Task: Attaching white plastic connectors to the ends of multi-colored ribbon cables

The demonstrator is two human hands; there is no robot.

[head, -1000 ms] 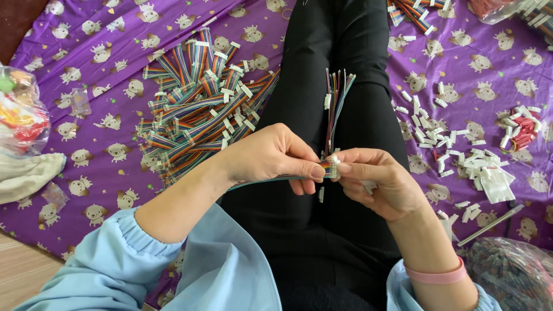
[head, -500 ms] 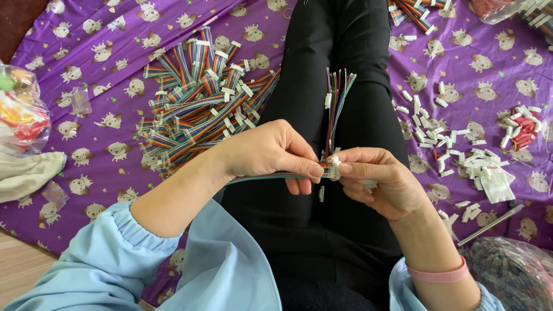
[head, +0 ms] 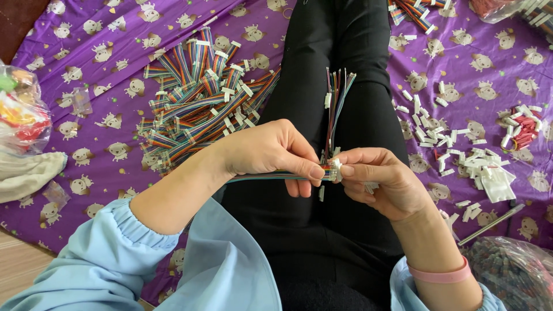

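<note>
Ribbon cable (head: 262,176) with rainbow-coloured wires lies level over the person's lap, pinched at its right end between the two hands, above black trousers (head: 334,109).

At the far left edge sits a clear plastic bag (head: 20,112) of mixed colourful items, with a pale cloth (head: 26,175) just below it. Both rest on a purple blanket (head: 98,167) printed with small cartoon figures. Further right on the blanket lies a loose pile of rainbow ribbon cables (head: 199,98) with white connectors on their ends, beside the left thigh.

The left hand (head: 268,152) comes out of a light blue sleeve (head: 109,259); its thumb and fingers are closed on the ribbon cable near its right end. Just to the right, a small white connector (head: 336,169) meets the cable's end, right where the fingertips of both hands come together. The right hand (head: 380,181) is closed on that connector, and also on a bunch of thin coloured wires (head: 335,106) that stands up from the grip and fans out slightly at the top. A pink wristband (head: 440,275) circles the right wrist.

To the right of the legs, white plastic connector housings (head: 472,164) are scattered on the blanket, with a small heap of red and white pieces (head: 521,126) near the right edge. A thin metal rod (head: 492,224) lies slanted below them, and a clear bag of dark small parts (head: 512,270) fills the lower right corner.
</note>
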